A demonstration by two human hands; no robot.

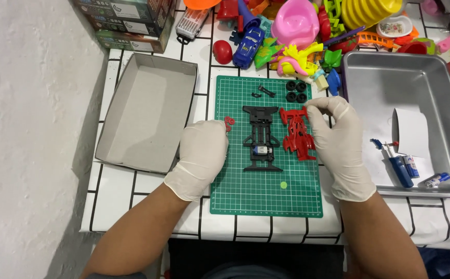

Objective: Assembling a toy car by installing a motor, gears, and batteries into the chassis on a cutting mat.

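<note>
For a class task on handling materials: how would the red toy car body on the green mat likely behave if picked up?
The red car body is probably light and stiff: thin moulded plastic. Its narrow struts may snap if squeezed. Lying flat on the cutting mat, it seems unlikely to roll.

A rough white plastered wall (28, 129) is seen along the left side. The work surface is a table (147, 204) covered in white square tiles with dark grout lines. Its front edge is seen at the bottom, with a dark space (256, 258) beneath it. Even, soft lighting is observed; faint shadows are cast leftward.
</note>
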